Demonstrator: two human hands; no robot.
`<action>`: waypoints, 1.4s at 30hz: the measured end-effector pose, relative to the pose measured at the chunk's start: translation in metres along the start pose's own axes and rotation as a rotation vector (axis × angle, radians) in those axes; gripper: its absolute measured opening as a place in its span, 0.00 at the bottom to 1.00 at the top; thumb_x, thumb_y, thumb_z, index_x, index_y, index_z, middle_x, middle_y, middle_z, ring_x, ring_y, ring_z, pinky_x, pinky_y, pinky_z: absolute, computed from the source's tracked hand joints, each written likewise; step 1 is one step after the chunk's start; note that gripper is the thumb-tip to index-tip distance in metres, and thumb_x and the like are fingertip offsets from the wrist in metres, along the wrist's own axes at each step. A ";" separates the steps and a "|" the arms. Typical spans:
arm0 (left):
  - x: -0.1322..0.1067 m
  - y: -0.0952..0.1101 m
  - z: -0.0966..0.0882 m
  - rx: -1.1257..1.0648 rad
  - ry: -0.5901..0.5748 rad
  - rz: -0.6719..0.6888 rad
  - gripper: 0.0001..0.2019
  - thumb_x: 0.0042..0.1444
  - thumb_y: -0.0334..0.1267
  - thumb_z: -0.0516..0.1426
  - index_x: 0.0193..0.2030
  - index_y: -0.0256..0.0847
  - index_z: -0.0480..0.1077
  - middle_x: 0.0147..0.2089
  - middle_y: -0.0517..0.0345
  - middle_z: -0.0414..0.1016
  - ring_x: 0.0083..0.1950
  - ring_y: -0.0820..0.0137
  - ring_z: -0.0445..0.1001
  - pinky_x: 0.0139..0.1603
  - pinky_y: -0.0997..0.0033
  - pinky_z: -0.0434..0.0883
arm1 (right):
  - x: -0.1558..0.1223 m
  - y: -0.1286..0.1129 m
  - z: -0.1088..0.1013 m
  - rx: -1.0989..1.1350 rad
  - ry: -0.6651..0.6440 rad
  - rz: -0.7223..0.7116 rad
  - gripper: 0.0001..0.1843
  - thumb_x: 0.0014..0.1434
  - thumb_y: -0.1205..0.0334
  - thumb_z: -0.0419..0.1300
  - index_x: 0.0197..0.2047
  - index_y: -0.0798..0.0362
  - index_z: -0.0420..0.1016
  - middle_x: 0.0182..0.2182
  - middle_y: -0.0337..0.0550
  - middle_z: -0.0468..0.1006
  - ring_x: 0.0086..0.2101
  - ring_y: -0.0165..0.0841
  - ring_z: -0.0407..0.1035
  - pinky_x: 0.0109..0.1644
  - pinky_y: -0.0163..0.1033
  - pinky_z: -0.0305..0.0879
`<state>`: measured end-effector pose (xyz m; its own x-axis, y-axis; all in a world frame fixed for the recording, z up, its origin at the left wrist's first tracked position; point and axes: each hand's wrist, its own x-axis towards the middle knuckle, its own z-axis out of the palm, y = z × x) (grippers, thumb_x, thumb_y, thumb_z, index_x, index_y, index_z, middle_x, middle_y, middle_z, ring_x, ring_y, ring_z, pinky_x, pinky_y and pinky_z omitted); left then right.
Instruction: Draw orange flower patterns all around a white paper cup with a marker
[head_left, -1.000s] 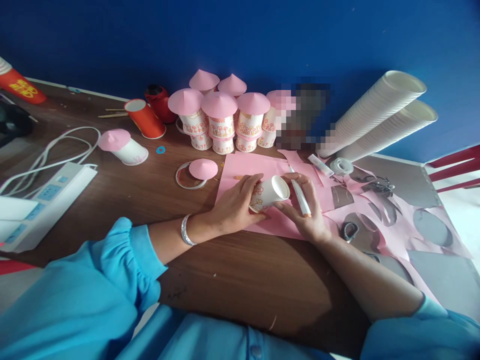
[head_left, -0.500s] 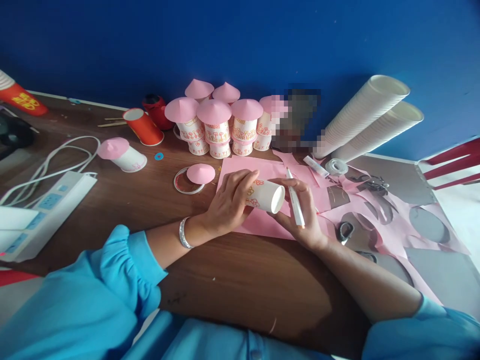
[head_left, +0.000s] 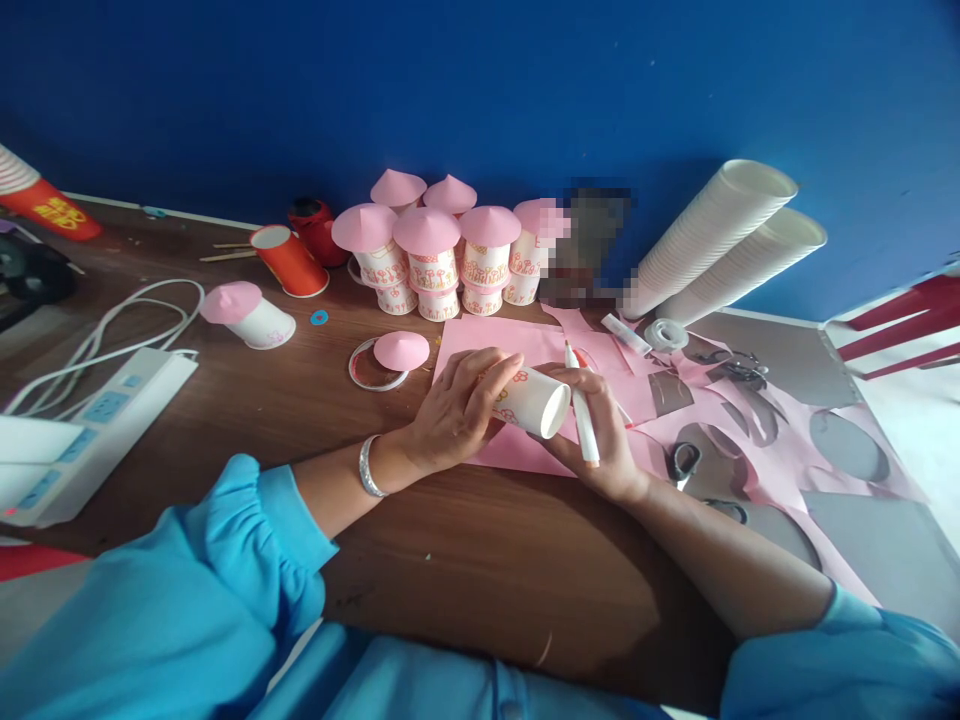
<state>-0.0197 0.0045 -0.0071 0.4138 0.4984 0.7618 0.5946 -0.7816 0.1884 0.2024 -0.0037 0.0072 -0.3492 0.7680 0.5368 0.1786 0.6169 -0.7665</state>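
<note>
A white paper cup (head_left: 531, 400) with red and yellow flowers drawn on its side lies tilted in my left hand (head_left: 469, 405), its end turned toward the right. The fingers of that hand wrap over the cup. My right hand (head_left: 611, 440) holds a white marker (head_left: 583, 415) between thumb and fingers, close beside the cup's right end; some of its fingers are hidden behind the cup. Beneath both hands lies a pink paper sheet (head_left: 487, 340). A pink paper cone (head_left: 402, 350) rests on a tape roll (head_left: 367, 372) to the left.
Decorated cups with pink cone tops (head_left: 427, 250) stand at the back. Tall cup stacks (head_left: 712, 230) lean at the right, near cut pink scraps (head_left: 787, 470) and scissors (head_left: 739, 368). On the left are a red cup (head_left: 289, 262), a cone-topped cup (head_left: 262, 320) and a power strip (head_left: 112, 430).
The cup has turned slightly in my hands, its end now facing more toward me. My right hand and the marker have shifted a little. The whole view has moved slightly.
</note>
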 end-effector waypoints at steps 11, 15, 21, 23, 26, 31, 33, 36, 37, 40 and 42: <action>0.012 0.004 -0.002 -1.137 -0.336 -0.707 0.34 0.54 0.45 0.71 0.63 0.42 0.63 0.59 0.41 0.78 0.57 0.53 0.81 0.55 0.49 0.81 | 0.004 0.005 0.000 0.126 0.038 0.266 0.23 0.62 0.43 0.70 0.51 0.45 0.70 0.39 0.39 0.77 0.37 0.34 0.75 0.43 0.44 0.78; 0.017 -0.002 -0.007 -1.398 -0.390 -0.827 0.26 0.53 0.46 0.70 0.57 0.41 0.73 0.51 0.44 0.83 0.52 0.56 0.84 0.53 0.52 0.81 | 0.004 0.004 -0.002 0.180 0.049 0.281 0.21 0.65 0.43 0.67 0.52 0.45 0.71 0.40 0.40 0.78 0.39 0.34 0.76 0.44 0.44 0.77; 0.016 -0.010 -0.007 -1.575 -0.347 -0.979 0.31 0.44 0.55 0.71 0.53 0.42 0.79 0.51 0.39 0.84 0.46 0.52 0.85 0.44 0.51 0.82 | 0.005 0.007 -0.009 0.106 0.125 0.247 0.21 0.71 0.39 0.57 0.55 0.45 0.75 0.34 0.38 0.75 0.31 0.33 0.73 0.40 0.44 0.71; 0.015 -0.013 -0.007 -1.600 -0.340 -1.013 0.35 0.41 0.58 0.70 0.54 0.42 0.78 0.50 0.39 0.84 0.42 0.54 0.84 0.41 0.52 0.82 | 0.006 0.010 -0.011 0.055 0.140 0.218 0.23 0.71 0.38 0.55 0.56 0.44 0.76 0.31 0.37 0.74 0.32 0.34 0.71 0.43 0.47 0.71; 0.014 -0.017 -0.010 -1.624 -0.377 -1.010 0.38 0.39 0.62 0.68 0.54 0.40 0.78 0.48 0.39 0.83 0.37 0.58 0.82 0.39 0.52 0.81 | 0.006 0.012 -0.012 0.008 0.145 0.190 0.23 0.72 0.38 0.55 0.57 0.43 0.77 0.30 0.38 0.74 0.34 0.36 0.71 0.48 0.51 0.71; 0.013 -0.020 -0.012 -1.601 -0.469 -0.938 0.39 0.44 0.69 0.62 0.54 0.39 0.76 0.45 0.38 0.81 0.36 0.58 0.79 0.38 0.49 0.80 | 0.005 0.010 -0.010 0.128 0.174 0.230 0.22 0.72 0.40 0.57 0.59 0.45 0.73 0.36 0.38 0.75 0.32 0.32 0.72 0.40 0.44 0.72; 0.013 -0.019 -0.011 -1.559 -0.445 -0.915 0.38 0.48 0.69 0.60 0.54 0.39 0.74 0.45 0.38 0.80 0.37 0.58 0.79 0.39 0.48 0.80 | 0.006 0.010 -0.009 0.148 0.177 0.247 0.21 0.72 0.41 0.57 0.59 0.45 0.73 0.37 0.38 0.75 0.32 0.32 0.72 0.40 0.43 0.72; 0.012 -0.012 -0.007 -1.390 -0.388 -0.906 0.31 0.48 0.58 0.69 0.53 0.41 0.72 0.45 0.44 0.80 0.40 0.60 0.80 0.42 0.53 0.80 | 0.007 0.010 -0.008 0.174 0.195 0.252 0.20 0.71 0.42 0.58 0.58 0.44 0.73 0.36 0.38 0.75 0.31 0.31 0.73 0.39 0.43 0.74; 0.012 -0.009 -0.005 -1.303 -0.376 -0.893 0.31 0.46 0.53 0.72 0.52 0.42 0.71 0.45 0.47 0.79 0.42 0.61 0.80 0.43 0.56 0.80 | 0.007 0.010 -0.008 0.193 0.202 0.253 0.19 0.71 0.43 0.58 0.58 0.44 0.73 0.36 0.38 0.76 0.31 0.31 0.73 0.38 0.42 0.74; 0.009 0.000 -0.001 -1.134 -0.353 -0.858 0.36 0.49 0.50 0.73 0.60 0.44 0.63 0.47 0.51 0.77 0.45 0.62 0.78 0.44 0.59 0.79 | 0.007 0.013 -0.007 0.225 0.202 0.262 0.17 0.71 0.44 0.59 0.56 0.44 0.74 0.38 0.38 0.77 0.31 0.30 0.74 0.38 0.41 0.76; 0.008 0.004 0.002 -1.029 -0.292 -0.817 0.37 0.50 0.51 0.73 0.59 0.44 0.61 0.48 0.50 0.76 0.47 0.61 0.78 0.44 0.59 0.79 | 0.006 0.014 -0.006 0.220 0.173 0.279 0.18 0.70 0.44 0.61 0.56 0.43 0.74 0.41 0.40 0.78 0.34 0.31 0.75 0.40 0.41 0.77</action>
<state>-0.0123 0.0058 -0.0016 0.3992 0.9139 0.0740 0.0091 -0.0846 0.9964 0.2087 0.0107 0.0013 -0.1516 0.9302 0.3342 0.0369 0.3432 -0.9386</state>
